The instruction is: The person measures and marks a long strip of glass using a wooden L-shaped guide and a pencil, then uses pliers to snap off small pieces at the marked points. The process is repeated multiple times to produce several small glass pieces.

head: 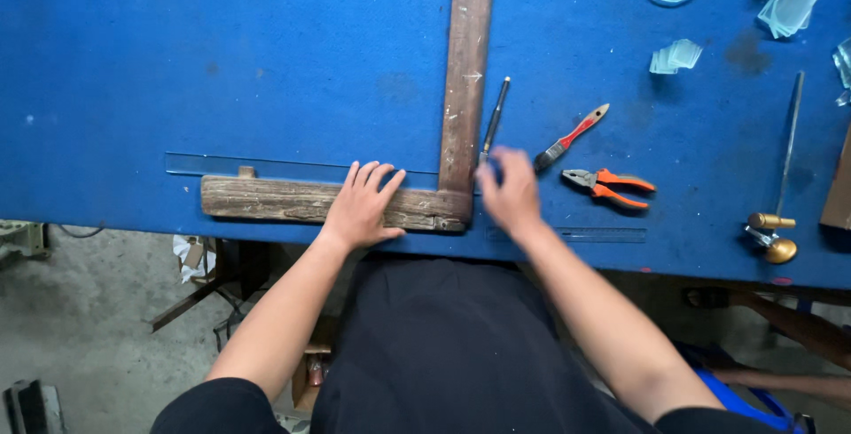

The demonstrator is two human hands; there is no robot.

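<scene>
Wooden square, worn and L-shaped, lies at the near edge of the blue table. The left hand presses flat on its short arm, fingers spread, holding nothing. The right hand, blurred, sits at the long arm's base by a thin dark tool; its grip cannot be told. Beyond lie orange pliers and glass pieces.

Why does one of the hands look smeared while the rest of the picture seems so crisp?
In the head view, the right hand is motion-blurred beside the wooden square, while the left hand lying flat on it is sharp. Light is even and soft over the blue table, with faint shadows; the pliers show crisply.
</scene>
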